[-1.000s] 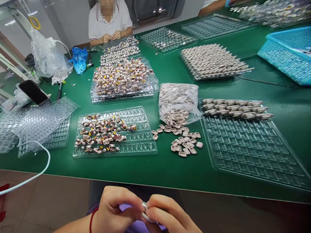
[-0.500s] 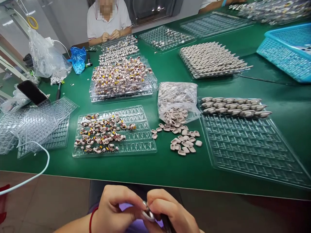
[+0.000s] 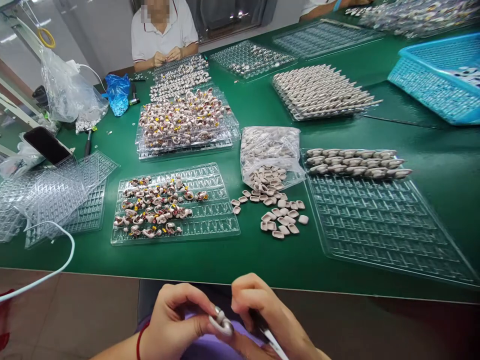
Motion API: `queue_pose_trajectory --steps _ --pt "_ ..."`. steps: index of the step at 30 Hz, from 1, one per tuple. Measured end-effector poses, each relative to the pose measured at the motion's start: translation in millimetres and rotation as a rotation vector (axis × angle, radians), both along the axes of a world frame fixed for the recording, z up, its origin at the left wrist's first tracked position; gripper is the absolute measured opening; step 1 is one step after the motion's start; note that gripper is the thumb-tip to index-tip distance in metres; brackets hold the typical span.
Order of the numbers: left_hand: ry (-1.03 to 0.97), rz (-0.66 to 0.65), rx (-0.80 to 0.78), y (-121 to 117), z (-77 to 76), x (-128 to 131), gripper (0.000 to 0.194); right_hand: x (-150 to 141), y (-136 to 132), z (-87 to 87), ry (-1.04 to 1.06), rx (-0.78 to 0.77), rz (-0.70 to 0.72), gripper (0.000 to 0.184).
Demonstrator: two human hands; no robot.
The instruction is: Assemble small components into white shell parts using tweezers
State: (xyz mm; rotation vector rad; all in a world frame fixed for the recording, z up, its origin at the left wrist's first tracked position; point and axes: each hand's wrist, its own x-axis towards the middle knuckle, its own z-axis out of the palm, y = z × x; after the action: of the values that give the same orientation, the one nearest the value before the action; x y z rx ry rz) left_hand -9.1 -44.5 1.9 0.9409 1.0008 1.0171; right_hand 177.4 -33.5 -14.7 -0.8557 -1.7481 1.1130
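Over my lap, below the table edge, my left hand (image 3: 180, 317) pinches a small curved earphone-like piece (image 3: 225, 326), pale with a shiny silvery side, between thumb and fingers. Close by on the right is my right hand (image 3: 268, 312), its fingers curled round a slim tool (image 3: 275, 345) with a dark part and a light metallic end, perhaps tweezers; much of it is hidden in the palm. The fingers of the right hand stand apart from the piece. Beyond my hands, a clear tray (image 3: 213, 227) holds rows of similar pale pieces with yellow and red bits.
Loose beige shells (image 3: 283, 217) spill from a plastic bag (image 3: 270, 142). A clear tray (image 3: 386, 225) at right carries rows of beige parts. Stacked filled trays (image 3: 183, 120), a phone (image 3: 47, 145), a blue basket (image 3: 435, 80) and a white cable (image 3: 69, 255) lie around. A co-worker (image 3: 165, 37) sits opposite.
My right hand has drawn away from the piece, up and to the right, and the slim tool in it has come into view. My left hand still pinches the piece.
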Motion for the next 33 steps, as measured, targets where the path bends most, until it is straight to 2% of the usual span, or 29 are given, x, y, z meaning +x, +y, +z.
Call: queue_pose_trajectory --steps 3,5,6,9,15,20,27,33 --pt "-0.010 -0.013 -0.008 -1 -0.2 -1 0.009 17 10 9.9 -0.122 -0.111 0.154 0.046" --pt "0.001 -0.017 -0.001 -1 0.1 -1 0.009 26 18 16.9 -0.186 -0.106 0.249 0.026" --pt "0.001 -0.019 0.004 -1 0.3 -1 0.009 30 21 19.7 -0.212 -0.075 0.256 0.022" --pt "-0.030 -0.040 0.004 -1 0.1 0 0.009 33 26 23.9 -0.262 0.035 0.239 0.027" --pt "-0.071 -0.066 -0.046 -1 -1.7 -2 0.008 29 28 26.6 -0.310 0.137 0.278 0.011" --pt "-0.071 -0.086 -0.044 0 -1.3 -2 0.006 29 32 31.7 -0.328 0.165 0.283 0.014" --pt "-0.024 -0.099 0.023 3 2.9 -1 0.006 29 31 27.9 -0.303 0.191 0.230 0.014" --pt "-0.026 -0.089 0.015 4 3.4 -1 0.007 29 30 27.6 -0.354 0.126 0.256 0.017"
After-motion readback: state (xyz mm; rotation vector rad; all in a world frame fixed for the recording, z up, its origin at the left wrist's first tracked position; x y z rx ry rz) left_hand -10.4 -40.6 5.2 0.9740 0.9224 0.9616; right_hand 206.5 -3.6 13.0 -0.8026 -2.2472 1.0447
